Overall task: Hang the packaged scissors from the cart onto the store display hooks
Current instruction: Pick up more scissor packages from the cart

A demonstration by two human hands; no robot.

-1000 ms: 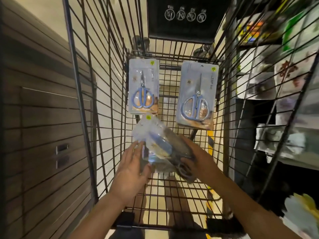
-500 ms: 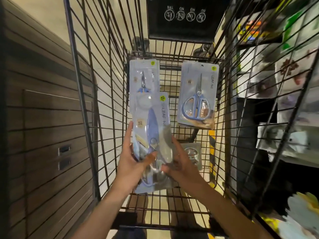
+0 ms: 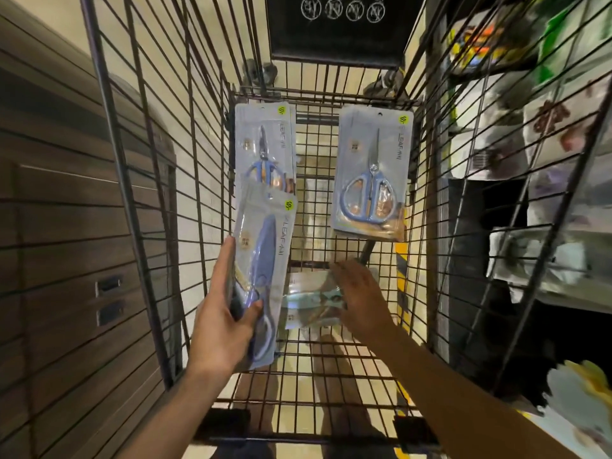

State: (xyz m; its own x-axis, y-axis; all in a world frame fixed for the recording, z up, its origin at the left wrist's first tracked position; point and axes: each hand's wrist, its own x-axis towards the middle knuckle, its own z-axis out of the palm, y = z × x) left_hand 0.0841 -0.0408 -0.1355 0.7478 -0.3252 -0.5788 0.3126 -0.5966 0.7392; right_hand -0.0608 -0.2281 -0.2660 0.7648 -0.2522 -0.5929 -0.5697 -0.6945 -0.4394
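Note:
I look down into a black wire cart (image 3: 331,379). My left hand (image 3: 222,326) grips the lower end of an upright pack of blue-sheathed scissors (image 3: 265,260). My right hand (image 3: 361,296) hovers, fingers spread, over a teal scissors pack (image 3: 308,301) lying flat on the cart floor; I cannot tell whether it touches the pack. Two more packs lie at the far end: blue-handled scissors at the left (image 3: 263,150), partly covered by the held pack, and another blue-handled pair at the right (image 3: 372,173).
The cart's wire sides rise close on both flanks. A dark wood-panelled counter (image 3: 49,226) stands to the left. Store shelves with blurred goods (image 3: 546,193) fill the right. A black sign plate (image 3: 341,24) closes the cart's far end.
My right hand let go of the blue-sheathed pack and dropped toward the teal pack on the cart floor. My left hand now holds the pack alone, shifted slightly left.

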